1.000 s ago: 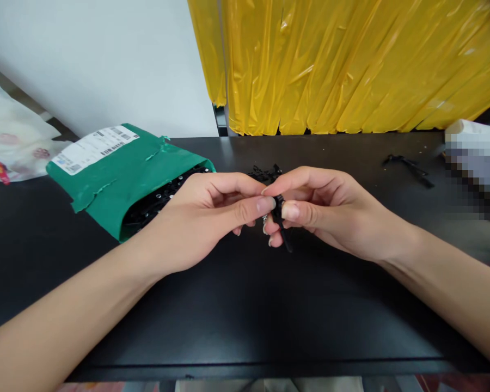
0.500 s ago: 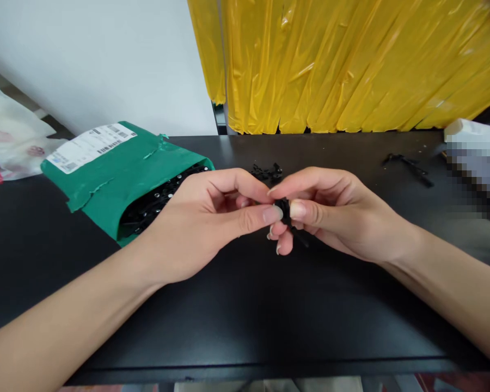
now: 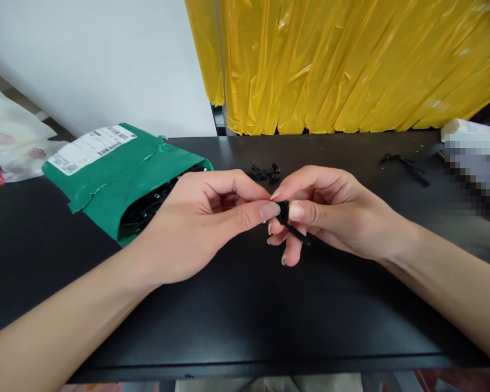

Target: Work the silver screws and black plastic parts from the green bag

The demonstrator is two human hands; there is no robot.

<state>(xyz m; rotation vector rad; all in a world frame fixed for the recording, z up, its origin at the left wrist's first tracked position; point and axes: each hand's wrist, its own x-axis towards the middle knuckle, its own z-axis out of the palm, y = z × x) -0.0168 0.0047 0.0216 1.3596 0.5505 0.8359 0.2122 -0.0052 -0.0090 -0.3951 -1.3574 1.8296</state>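
Observation:
Between my two hands, over the middle of the dark table [image 3: 245, 316], is a small black part with a thin rod [image 3: 299, 234] that sticks out toward the lower right. My left hand [image 3: 216, 212] pinches its left side with thumb and forefinger. On its other side, the thumb and fingers of my right hand [image 3: 330, 209] press against it, with the lower fingers curled beneath. The fingers hide much of the part, so its exact kind is unclear. Just behind the hands lies a small heap of black pieces [image 3: 263, 173].
An opened green mailing bag [image 3: 106, 179] full of black parts lies on the left, beyond my left wrist. Behind it is a white plastic bag [image 3: 16, 136]. Several black rod-like pieces [image 3: 406, 167] lie at the right, near a blurred box [image 3: 477, 158]. Yellow plastic sheeting [image 3: 330, 65] hangs behind.
The black part has turned slightly in my fingers, and its rod now shows more clearly below. The lower fingers of my right hand have shifted down a little.

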